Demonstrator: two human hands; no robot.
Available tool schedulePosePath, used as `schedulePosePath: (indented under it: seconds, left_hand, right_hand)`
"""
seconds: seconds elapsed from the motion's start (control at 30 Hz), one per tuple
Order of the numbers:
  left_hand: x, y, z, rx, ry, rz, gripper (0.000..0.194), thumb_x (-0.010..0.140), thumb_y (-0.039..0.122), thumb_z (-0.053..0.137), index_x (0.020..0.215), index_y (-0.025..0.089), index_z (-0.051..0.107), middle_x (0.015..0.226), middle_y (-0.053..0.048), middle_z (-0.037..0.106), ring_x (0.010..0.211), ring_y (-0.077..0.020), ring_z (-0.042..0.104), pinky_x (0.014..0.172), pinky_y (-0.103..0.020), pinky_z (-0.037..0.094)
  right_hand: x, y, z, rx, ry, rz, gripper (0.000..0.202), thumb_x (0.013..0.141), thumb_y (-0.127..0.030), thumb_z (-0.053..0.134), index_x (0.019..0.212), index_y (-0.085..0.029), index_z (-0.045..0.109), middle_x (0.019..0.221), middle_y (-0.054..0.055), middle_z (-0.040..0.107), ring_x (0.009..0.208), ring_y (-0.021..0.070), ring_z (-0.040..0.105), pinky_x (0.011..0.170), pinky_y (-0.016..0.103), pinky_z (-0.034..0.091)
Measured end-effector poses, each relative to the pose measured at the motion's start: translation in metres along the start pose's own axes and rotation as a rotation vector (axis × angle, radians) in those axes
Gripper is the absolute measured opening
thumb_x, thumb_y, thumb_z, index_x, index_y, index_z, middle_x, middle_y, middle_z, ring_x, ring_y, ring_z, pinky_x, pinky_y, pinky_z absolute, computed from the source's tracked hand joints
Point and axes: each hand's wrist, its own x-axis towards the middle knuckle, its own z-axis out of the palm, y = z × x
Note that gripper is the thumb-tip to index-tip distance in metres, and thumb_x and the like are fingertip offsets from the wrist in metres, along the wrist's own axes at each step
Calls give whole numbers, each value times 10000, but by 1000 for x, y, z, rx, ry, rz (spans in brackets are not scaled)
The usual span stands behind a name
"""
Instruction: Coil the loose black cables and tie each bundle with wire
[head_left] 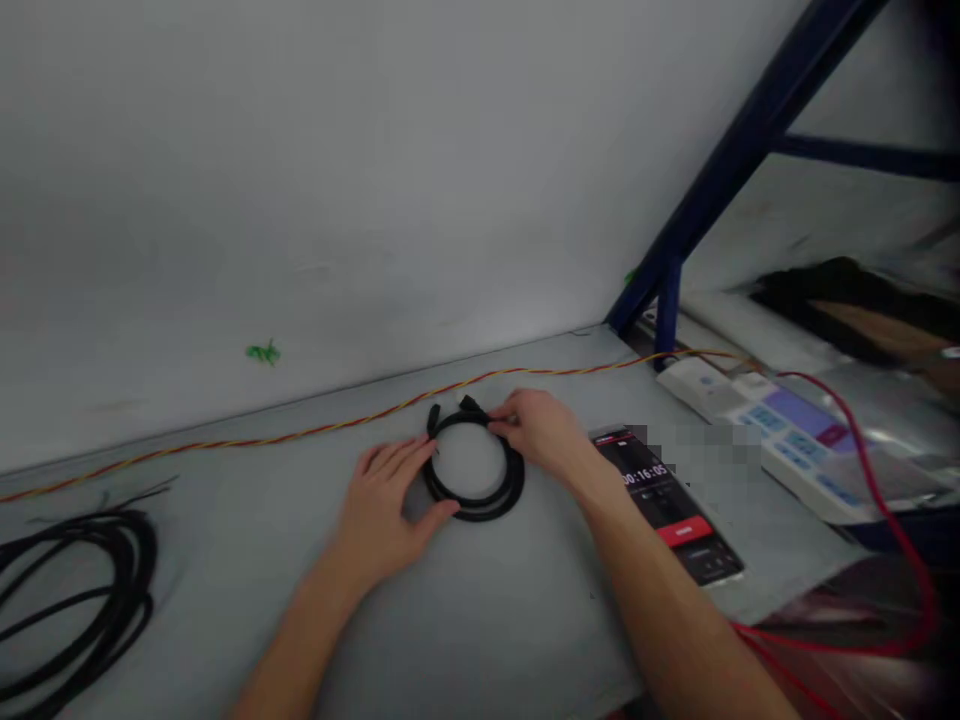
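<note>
A black cable (484, 512) lies coiled in a small ring on the grey table, its two dark connector ends at the top of the ring. My left hand (390, 505) rests at the ring's left side, fingers apart, with fingertips and thumb touching the coil. At the upper right of the ring, my right hand (536, 430) pinches the cable near one connector between thumb and fingers.
A larger black cable coil (124, 570) lies at the left. A twisted red and yellow wire (360, 420) crosses behind the ring. A phone (671, 510) showing a timer sits right, near a white power strip-like package (795, 440), a red cable (874, 480) and a blue frame (697, 200).
</note>
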Motion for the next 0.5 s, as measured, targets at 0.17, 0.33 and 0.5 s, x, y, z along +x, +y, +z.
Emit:
schedulePosePath:
  seconds: [0.17, 0.33, 0.5]
  left_hand:
    - [1, 14, 10, 11, 107, 20, 616, 806, 579, 825, 1283, 220, 675, 1229, -120, 768, 1130, -323, 712, 1108, -556, 450]
    - [4, 38, 19, -24, 116, 47, 581, 817, 590, 810, 1272, 248, 692, 1142, -107, 790, 1065, -315, 733, 1092, -558, 482]
    - [-1, 35, 17, -90, 44, 34, 415, 904, 373, 738, 1301, 272, 672, 1210, -77, 777, 1121, -288, 717, 1125, -562, 459]
  right_hand:
    - [4, 8, 5, 45, 9, 34, 251, 833, -122, 741, 987, -287, 848, 951, 65, 813, 874, 271, 748, 769, 332, 541]
    - [12, 19, 11, 141, 65, 99, 178, 850, -177, 722, 941, -266, 847, 892, 41, 824, 823, 252, 766, 753, 321, 577]
    - [13, 14, 22, 204, 162, 59, 211, 864, -123, 690, 981, -220, 838, 1024, 77, 813, 958, 254, 751, 911, 362, 561]
